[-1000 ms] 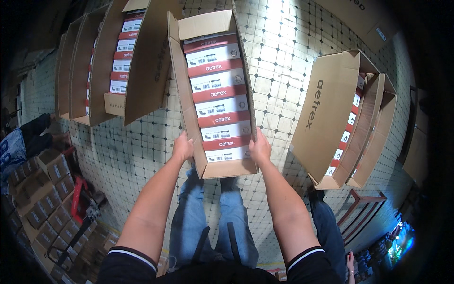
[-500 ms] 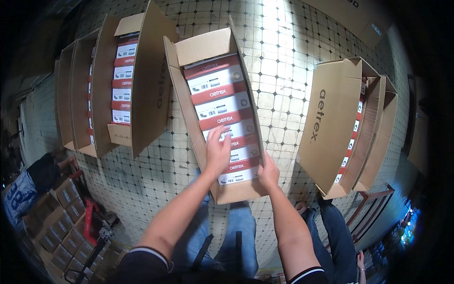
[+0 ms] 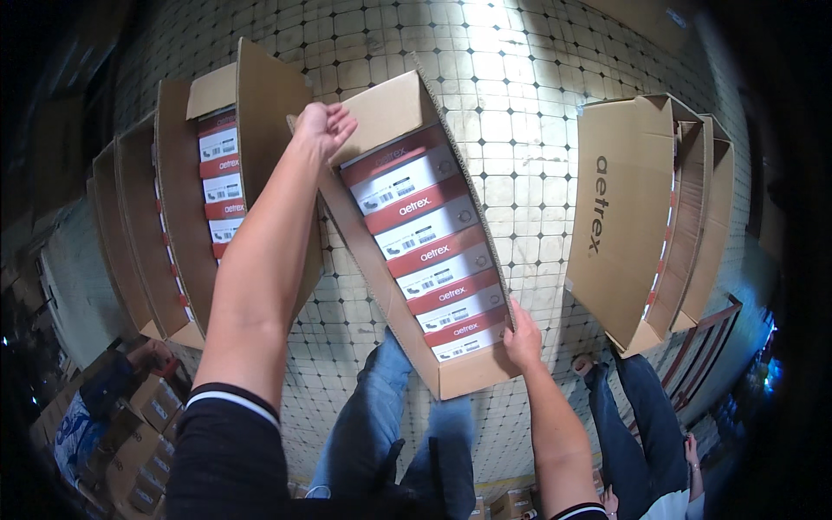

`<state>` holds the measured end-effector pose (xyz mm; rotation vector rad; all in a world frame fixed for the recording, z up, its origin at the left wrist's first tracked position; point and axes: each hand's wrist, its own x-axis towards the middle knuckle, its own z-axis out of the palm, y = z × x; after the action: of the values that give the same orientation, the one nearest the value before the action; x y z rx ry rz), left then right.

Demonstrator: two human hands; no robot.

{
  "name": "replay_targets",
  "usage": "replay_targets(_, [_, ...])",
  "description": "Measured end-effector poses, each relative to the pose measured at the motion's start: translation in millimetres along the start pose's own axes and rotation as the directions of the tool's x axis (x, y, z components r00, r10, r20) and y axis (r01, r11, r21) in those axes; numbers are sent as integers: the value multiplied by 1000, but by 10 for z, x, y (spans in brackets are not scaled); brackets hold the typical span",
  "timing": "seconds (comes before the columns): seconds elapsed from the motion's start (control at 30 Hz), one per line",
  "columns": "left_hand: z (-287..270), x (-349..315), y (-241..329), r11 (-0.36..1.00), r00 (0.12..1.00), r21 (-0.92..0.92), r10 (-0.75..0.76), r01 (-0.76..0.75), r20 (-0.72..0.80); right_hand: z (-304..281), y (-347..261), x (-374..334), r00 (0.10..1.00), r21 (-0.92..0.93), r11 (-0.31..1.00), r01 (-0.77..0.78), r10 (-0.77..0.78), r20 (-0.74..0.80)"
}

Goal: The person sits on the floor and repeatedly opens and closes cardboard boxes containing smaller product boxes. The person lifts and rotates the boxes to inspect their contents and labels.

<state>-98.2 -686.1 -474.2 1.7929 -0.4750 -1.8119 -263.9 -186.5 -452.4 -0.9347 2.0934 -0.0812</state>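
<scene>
A long open carton stands before me on the floor, holding a row of red and white shoe boxes with labels. My right hand grips the carton's edge at its near right corner, with the fingers partly hidden behind the cardboard. At the far left corner, my left hand is by the raised side flap, its fingers loosely bent and apart and nothing seen in them. Whether that hand touches the flap is hard to tell.
On the left stand several similar open cartons, partly covered by my left arm. More open cartons stand at the right, near another person's legs. Stacked cartons and another person are at the lower left. The floor is tiled.
My left hand has moved from above the shoe boxes to the carton's far left corner. The carton appears lower and slightly more turned in view; my right hand stays at its near right corner.
</scene>
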Motion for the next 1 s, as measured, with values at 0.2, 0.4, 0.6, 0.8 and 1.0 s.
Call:
replay_targets(0.2, [-357,134,-842,856,878,-211,-478,472,26,39,-54,-14,999,20,1000,-7,8,-45])
replay_targets(0.4, [-200,194,-344,918,989,-375,149,-129,25,53,0,-23,998,46,997,-60,60,6])
replay_targets(0.6, [-39,238,262,939,994,-342,73,-42,79,105,-91,-38,998,8,998,-61,61,-16])
replay_targets(0.8, [-664,-828,-773,758,840,379,413,-531,351,-12,-142,-31,999,19,998,-52,52,-13])
replay_targets(1.0, [-1257,-2095,-1800,702,946,676,323,-223,-24,-304,-626,232,994,-17,1000,24,-26,-107])
